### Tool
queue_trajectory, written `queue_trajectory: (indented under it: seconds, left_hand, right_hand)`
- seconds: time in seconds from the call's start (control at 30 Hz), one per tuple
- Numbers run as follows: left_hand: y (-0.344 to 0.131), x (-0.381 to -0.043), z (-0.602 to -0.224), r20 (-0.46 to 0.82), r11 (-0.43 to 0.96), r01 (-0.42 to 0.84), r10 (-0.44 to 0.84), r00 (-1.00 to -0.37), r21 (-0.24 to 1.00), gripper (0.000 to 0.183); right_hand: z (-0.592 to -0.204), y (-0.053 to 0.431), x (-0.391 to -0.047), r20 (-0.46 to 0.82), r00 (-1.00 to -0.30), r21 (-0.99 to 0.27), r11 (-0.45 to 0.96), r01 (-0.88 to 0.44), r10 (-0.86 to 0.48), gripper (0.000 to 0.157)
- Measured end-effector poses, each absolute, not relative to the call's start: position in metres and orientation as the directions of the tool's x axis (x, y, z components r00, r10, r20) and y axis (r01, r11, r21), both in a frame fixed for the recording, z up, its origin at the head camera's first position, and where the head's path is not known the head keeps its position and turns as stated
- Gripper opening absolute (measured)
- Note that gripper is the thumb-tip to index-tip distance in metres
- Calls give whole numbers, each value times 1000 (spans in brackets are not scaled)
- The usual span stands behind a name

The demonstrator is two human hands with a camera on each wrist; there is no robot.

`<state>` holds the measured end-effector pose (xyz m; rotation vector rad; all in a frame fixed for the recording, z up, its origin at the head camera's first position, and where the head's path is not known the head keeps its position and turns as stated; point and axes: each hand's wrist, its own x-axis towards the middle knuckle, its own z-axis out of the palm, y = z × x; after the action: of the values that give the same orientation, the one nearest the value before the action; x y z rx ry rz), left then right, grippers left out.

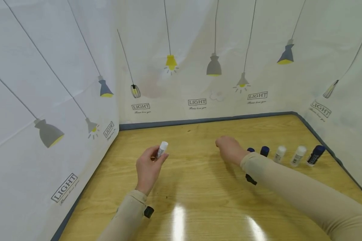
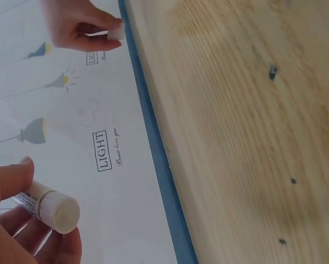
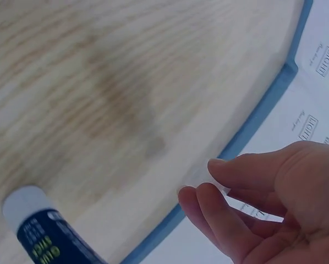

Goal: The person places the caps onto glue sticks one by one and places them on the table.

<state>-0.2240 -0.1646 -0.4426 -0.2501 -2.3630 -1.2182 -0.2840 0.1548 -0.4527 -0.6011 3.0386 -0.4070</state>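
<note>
My left hand (image 1: pixel 147 169) holds a white glue stick (image 1: pixel 162 149) at a tilt above the left part of the table, thumb on one side and fingers on the other. In the left wrist view a seam and the flat white end of this glue stick (image 2: pixel 51 206) show past the fingertips. Further right, my right hand (image 1: pixel 231 149) is raised above the table. Between its thumb and fingertips it pinches a small white piece (image 2: pixel 116 33), mostly hidden by the fingers; I cannot tell what it is.
On the wooden table (image 1: pixel 196 187), several glue sticks stand in a row at the right, including a white one (image 1: pixel 298 155) and a dark blue one (image 1: pixel 316 155). The right sleeve (image 1: pixel 289 180) partly covers the row. A lamp-printed cloth (image 1: pixel 184 87) encloses the back and sides.
</note>
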Motion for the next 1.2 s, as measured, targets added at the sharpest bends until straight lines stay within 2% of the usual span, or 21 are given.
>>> queue_trajectory:
  seconds: [0.43, 1.2]
  left_hand:
    - [-153, -226, -446, 499, 584, 392, -27, -866, 711, 34]
    - [-123, -229, -451, 489, 540, 415, 7, -872, 732, 38]
  right_hand:
    - [-421, 168, -276, 109, -928, -304, 877, -373, -356, 27]
    - [-386, 180, -231, 279, -921, -398, 840, -368, -272, 26]
